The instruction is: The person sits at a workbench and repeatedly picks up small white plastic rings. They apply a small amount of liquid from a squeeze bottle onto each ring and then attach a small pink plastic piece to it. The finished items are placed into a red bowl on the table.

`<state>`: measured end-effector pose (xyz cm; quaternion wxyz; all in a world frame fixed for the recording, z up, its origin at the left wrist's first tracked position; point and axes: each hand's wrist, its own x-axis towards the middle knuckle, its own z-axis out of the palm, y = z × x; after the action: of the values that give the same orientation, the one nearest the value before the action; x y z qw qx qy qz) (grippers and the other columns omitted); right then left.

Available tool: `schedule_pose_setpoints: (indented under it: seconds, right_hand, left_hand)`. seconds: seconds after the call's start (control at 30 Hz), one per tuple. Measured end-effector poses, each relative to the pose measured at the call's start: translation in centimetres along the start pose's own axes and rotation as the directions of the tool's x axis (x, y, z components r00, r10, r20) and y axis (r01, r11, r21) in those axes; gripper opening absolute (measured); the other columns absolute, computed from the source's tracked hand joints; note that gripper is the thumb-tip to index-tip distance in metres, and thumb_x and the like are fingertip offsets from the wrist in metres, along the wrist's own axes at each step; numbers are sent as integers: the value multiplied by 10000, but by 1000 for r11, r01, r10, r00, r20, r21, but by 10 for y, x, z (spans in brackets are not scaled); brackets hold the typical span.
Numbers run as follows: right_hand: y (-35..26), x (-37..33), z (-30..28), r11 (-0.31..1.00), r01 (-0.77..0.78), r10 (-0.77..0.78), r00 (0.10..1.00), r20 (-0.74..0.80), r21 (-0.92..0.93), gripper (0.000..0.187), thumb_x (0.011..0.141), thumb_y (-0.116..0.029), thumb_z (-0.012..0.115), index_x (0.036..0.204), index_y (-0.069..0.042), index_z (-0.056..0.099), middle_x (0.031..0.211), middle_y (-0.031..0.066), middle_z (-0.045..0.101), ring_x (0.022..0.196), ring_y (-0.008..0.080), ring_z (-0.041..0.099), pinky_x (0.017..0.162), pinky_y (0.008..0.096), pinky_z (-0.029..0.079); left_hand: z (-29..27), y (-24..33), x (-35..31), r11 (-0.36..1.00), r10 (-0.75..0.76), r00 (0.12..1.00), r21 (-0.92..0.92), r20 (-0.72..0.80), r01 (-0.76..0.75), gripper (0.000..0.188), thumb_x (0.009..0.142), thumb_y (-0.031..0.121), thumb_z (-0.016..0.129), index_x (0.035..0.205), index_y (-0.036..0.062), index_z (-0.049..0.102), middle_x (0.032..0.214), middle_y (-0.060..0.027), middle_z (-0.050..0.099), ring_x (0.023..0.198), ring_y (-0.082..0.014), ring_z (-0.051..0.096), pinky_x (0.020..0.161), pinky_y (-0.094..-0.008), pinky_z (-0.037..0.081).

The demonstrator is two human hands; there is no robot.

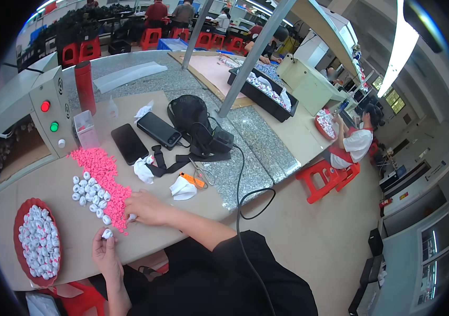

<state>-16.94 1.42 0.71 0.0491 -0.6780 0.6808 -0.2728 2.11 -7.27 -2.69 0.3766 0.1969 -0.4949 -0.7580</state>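
Note:
My left hand (pixel 107 259) is at the table's near edge, pinching a small white rounded piece (pixel 107 234) upright between thumb and fingertips. To its right, my right hand (pixel 150 208) reaches over the lower end of a heap of small pink pieces (pixel 98 164). Its fingers are curled together, and something small and pale shows at their tips, too little to name. Left of the pink heap lies a loose group of white rounded pieces (pixel 91 193). A red scalloped tray (pixel 20 247) at the far left is full of similar white pieces with pink spots.
Behind the heap stand a machine with red and green buttons (pixel 51 110), a clear plastic box (pixel 86 131) and a red bottle (pixel 84 87). A phone (pixel 130 144), power bank (pixel 158 130), scissors (pixel 202 173) and black cable (pixel 241 210) lie rightward. Another person (pixel 355 141) sits right.

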Motion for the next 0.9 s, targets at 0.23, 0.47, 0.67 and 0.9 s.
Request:
schedule_pose_setpoints:
  seconds: [0.23,0.47,0.67,0.9]
  right_hand:
    - [-17,-2,-9,973,-76,98,991,-88,220,132,687,-94,634,815,-108,602,779,48,589,800,245,560,701,380,399]
    - [-31,-9,3,812,-157,337,913,-232,562,108,761,-136,649,813,-48,614,716,76,611,657,189,564,607,328,436]
    - [-32,-14,8,434,-201,464,886,-27,878,164,827,-177,629,824,-13,614,733,17,592,640,67,519,562,244,430]
    - [-35,-17,12,144,-221,511,852,119,965,206,846,-229,615,874,-27,591,721,4,571,607,49,504,535,204,426]
  left_hand:
    - [-11,-2,0,999,-7,1000,36,-1,7,330,838,13,570,1148,-47,476,994,-64,556,863,-94,531,737,-224,441]
    - [-11,-5,2,999,-14,1000,39,19,14,338,838,16,573,1154,-49,474,1006,-73,556,871,-100,531,732,-224,443]
    - [-8,-4,1,999,-15,1000,44,14,14,346,835,17,578,1157,-50,474,1007,-73,556,871,-100,530,731,-227,443]
    - [-10,-5,2,999,-14,1000,50,16,13,343,833,20,583,1153,-47,481,1008,-71,556,869,-99,528,732,-228,442]
